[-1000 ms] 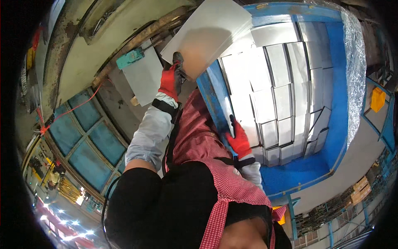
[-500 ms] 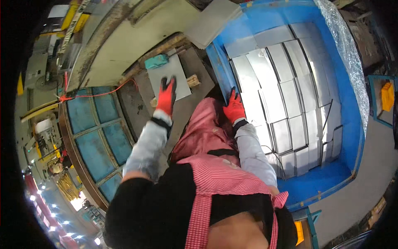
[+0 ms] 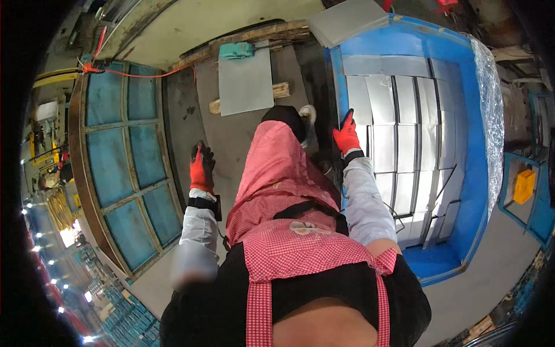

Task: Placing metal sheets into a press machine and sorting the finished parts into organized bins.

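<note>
My left hand [image 3: 202,168], in a red glove with black fingertips, hangs over the floor left of my apron. Its fingers are apart and hold nothing. My right hand [image 3: 347,137], gloved alike, rests at the left rim of a large blue bin [image 3: 475,144], one finger stretched forward. Its other fingers are partly hidden. Inside the bin lie rows of overlapping grey flat plates [image 3: 382,144], some shining brightly. Ahead of me a single grey sheet [image 3: 245,84] lies across wooden pieces [image 3: 281,91], with a green bundle [image 3: 236,50] at its far end.
A stack of grey sheets [image 3: 347,22] sits at the bin's far left corner. Clear wrap [image 3: 490,115] hangs over the right rim. On the left stands a frame with blue panels [image 3: 124,168]. An orange cord [image 3: 144,75] runs past it. A yellow box [image 3: 524,186] is far right.
My left hand has drawn back from the grey sheet toward my left side. The right hand stays at the bin's rim. My view has turned, and a shoe now shows beside my apron.
</note>
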`<state>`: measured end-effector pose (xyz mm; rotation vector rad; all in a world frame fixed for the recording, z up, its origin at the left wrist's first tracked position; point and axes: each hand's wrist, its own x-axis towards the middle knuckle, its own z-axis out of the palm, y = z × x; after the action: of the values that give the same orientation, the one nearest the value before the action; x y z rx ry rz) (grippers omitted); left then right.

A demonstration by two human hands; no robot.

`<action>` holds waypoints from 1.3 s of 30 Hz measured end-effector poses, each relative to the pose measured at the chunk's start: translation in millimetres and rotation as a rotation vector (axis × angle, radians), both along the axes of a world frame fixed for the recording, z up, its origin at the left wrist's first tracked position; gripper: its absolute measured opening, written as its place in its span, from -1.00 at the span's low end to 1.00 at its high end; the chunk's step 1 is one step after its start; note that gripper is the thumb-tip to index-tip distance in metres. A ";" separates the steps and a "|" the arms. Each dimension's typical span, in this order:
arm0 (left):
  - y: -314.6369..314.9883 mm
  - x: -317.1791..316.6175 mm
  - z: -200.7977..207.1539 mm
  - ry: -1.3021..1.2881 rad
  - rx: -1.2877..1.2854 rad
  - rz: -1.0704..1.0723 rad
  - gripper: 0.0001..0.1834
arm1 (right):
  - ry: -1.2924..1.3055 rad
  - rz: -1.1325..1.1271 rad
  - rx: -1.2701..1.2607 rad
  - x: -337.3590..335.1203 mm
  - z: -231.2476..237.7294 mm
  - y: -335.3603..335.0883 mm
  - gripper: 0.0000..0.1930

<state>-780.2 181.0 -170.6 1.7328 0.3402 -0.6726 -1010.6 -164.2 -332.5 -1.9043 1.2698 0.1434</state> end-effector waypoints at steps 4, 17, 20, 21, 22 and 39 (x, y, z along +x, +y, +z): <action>-15.0 24.4 -6.8 0.045 0.015 0.120 -0.47 | 0.028 -0.055 0.038 9.7 6.4 -3.4 0.01; -132.1 163.6 -100.4 0.002 -0.082 -0.415 -0.55 | 0.206 0.006 0.065 12.5 15.5 -14.1 0.00; -177.2 196.7 -44.9 0.016 -0.058 -0.649 -0.55 | 0.284 0.030 0.094 35.9 30.8 -18.5 0.00; -195.7 207.7 -28.1 -0.031 -0.028 -0.742 -0.54 | 0.342 0.019 0.132 42.2 33.7 -20.8 0.01; -212.8 219.8 -9.3 -0.079 0.001 -0.833 -0.52 | 0.399 0.009 0.170 47.7 35.8 -24.0 0.02; -420.4 203.2 -36.3 -0.213 -0.230 -1.206 -0.56 | -0.011 -0.183 -0.387 189.1 139.8 -314.1 -0.25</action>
<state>-577.0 -239.4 -206.9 1.6424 -0.9849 -1.2780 -821.5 -478.2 -192.7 -2.0894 1.5414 -0.2230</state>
